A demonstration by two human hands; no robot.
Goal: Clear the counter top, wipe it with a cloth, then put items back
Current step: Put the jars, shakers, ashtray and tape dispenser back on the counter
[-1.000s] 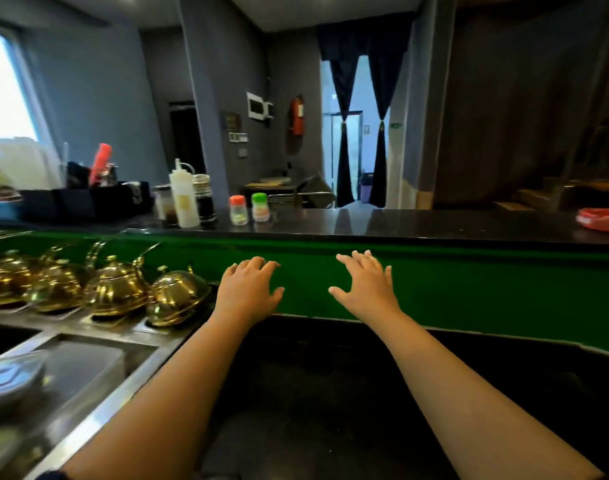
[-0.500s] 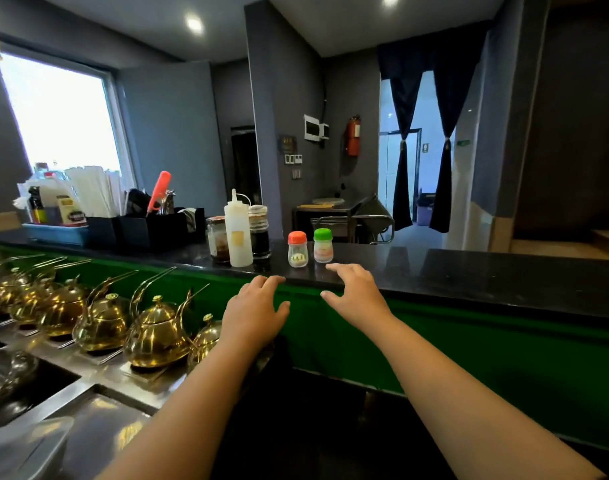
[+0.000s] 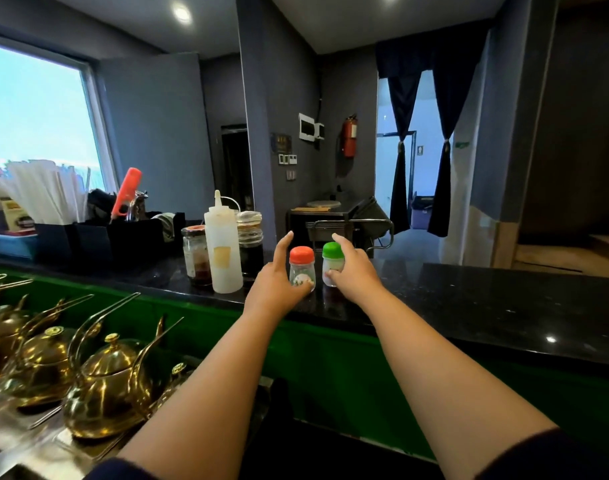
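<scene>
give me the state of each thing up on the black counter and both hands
orange-capped shaker: upright, capped, left hand closing around it
green-capped shaker: upright, capped, right hand closing around it
squeeze bottle: upright, tip uncapped
brown jar: upright, lidded
dark jar: upright, lidded

Polished black stone table [image 3: 486,303] with a green front panel. Standing on it, between the left hand [image 3: 279,282] and the right hand [image 3: 355,271]: an orange-capped shaker [image 3: 301,266] and a green-capped shaker [image 3: 332,263], side by side, one at each hand. Just left of the left hand: a white squeeze bottle [image 3: 222,247], a dark-liquid jar [image 3: 250,244] behind it, and a red-lidded glass jar [image 3: 195,256]. Farther left: black organiser boxes [image 3: 99,237] and a blue tray [image 3: 9,242].
</scene>
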